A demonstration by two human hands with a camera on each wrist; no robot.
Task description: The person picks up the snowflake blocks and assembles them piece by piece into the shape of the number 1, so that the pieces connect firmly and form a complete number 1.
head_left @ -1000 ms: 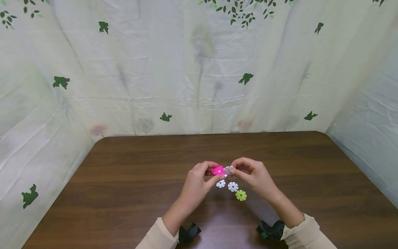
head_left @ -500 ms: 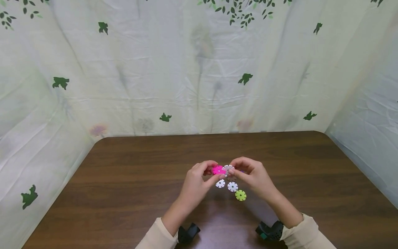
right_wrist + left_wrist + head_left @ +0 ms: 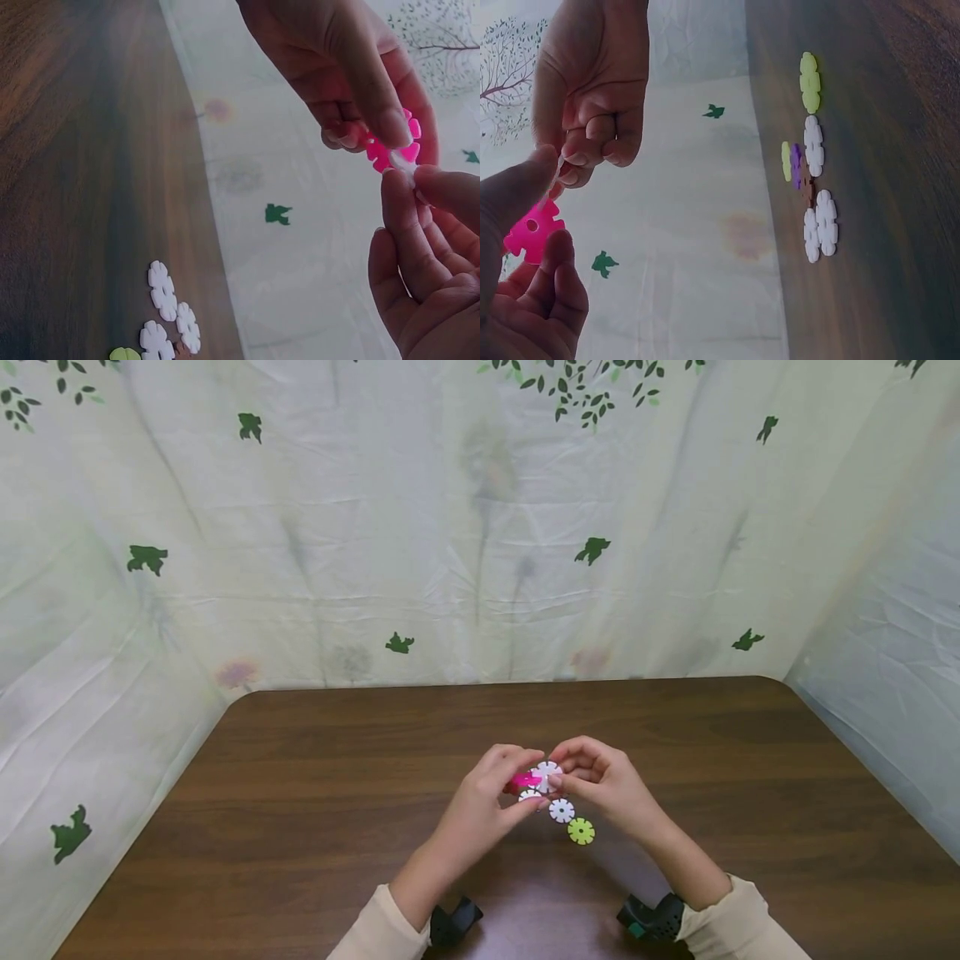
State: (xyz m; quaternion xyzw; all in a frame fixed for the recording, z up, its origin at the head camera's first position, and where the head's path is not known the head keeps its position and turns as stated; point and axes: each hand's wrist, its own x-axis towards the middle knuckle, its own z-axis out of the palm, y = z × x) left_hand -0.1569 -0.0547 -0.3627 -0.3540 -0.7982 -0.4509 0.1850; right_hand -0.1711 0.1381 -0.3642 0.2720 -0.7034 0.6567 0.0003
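Observation:
Between both hands, over the table, are a pink notched interlocking disc [image 3: 540, 238] and a white notched disc [image 3: 546, 774]. The two meet edge to edge, set at an angle to each other. My left hand [image 3: 474, 802] holds the pink disc between thumb and fingers, as the right wrist view shows. Thumb and forefinger of my right hand [image 3: 618, 787] pinch the white disc, its edge seen in the left wrist view. Fingers cover part of each disc.
Loose discs lie on the brown table [image 3: 337, 760] below the hands: several white ones [image 3: 562, 811], a yellow-green one [image 3: 581, 832], a purple one [image 3: 796, 166], a brown one [image 3: 807, 187] and another yellow-green one [image 3: 786, 161]. A pale printed curtain [image 3: 420, 527] hangs behind.
The pink disc has tilted from face-up to nearly edge-on in the head view. The left fingers have shifted right, toward the white disc, which has turned more to the camera.

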